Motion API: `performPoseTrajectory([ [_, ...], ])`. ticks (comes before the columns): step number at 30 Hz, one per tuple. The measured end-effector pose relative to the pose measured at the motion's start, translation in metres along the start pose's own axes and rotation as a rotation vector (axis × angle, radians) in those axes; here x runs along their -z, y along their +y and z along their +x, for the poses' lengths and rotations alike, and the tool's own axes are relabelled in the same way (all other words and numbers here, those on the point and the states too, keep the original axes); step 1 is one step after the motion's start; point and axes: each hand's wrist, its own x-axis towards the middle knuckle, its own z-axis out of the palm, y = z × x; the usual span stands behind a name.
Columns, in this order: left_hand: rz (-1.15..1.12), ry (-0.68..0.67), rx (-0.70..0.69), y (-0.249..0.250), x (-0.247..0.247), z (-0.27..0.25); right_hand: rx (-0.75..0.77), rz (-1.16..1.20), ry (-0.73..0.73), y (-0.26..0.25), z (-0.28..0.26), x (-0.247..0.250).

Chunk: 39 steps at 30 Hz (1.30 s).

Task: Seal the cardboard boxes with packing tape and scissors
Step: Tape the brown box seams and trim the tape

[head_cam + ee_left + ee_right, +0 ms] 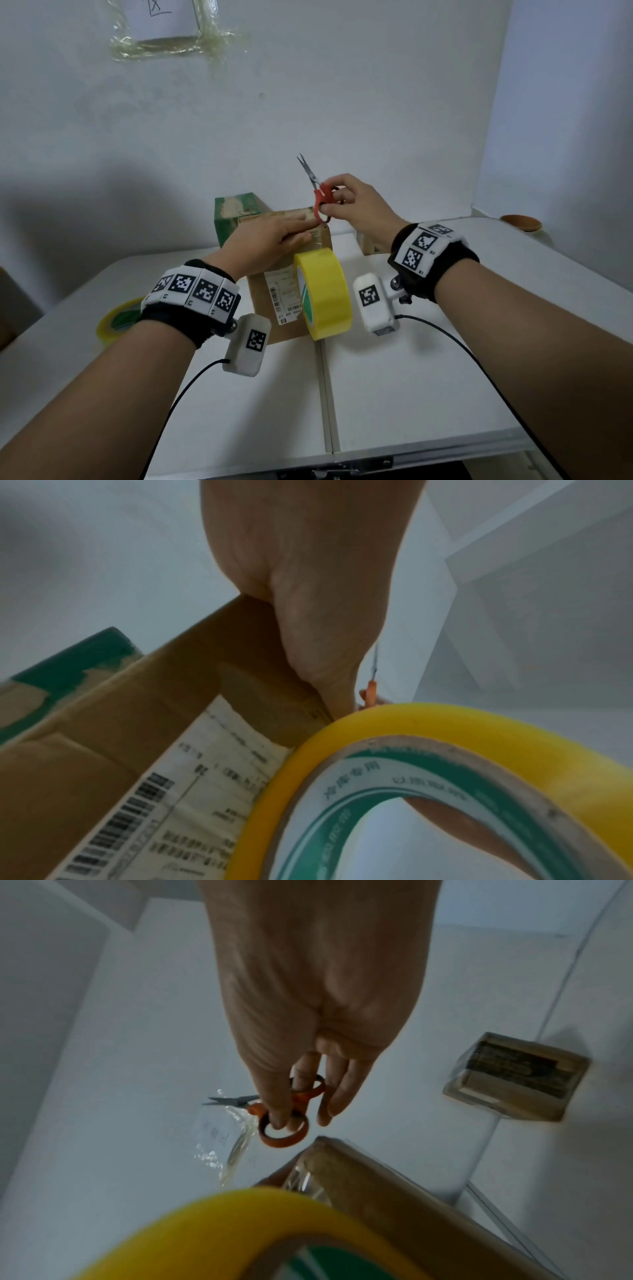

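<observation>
One brown cardboard box (291, 274) stands near the middle of the white table (411, 394), its matte top carrying a pale printed label (286, 296) with barcodes and a glossy strip of clear tape at the far edge. Leaning on edge against the box's right side is a thick roll of yellow packing tape (325, 294), smooth-walled, with a green-and-white printed cardboard core. The left hand (267, 240) lies flat on the box top, fingers straight and pressing down toward the far edge. Just beyond it the right hand (356, 205) pinches small scissors (317, 192) by their orange plastic loops, with the thin grey metal blades slightly parted and pointing up and away. A green carton (236, 214) stands touching the box behind its left side; a second, flatter yellow tape roll (114, 320) lies on the table well to the left. A small tape-wrapped cardboard parcel (514, 1077) sits farther right.
</observation>
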Motion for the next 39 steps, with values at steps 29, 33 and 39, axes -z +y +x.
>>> performPoseTrajectory([
  [29,-0.868,0.643,0.485,-0.044,0.007,-0.01,0.131,-0.178,-0.053,0.028,0.011,-0.03],
  [33,-0.789,0.287,0.637,-0.025,0.017,-0.031,0.131,-0.222,-0.024,0.027,0.012,-0.036],
  [39,-1.203,-0.062,0.7,0.022,0.006,-0.046,0.127,-0.343,-0.004,0.023,0.012,-0.041],
])
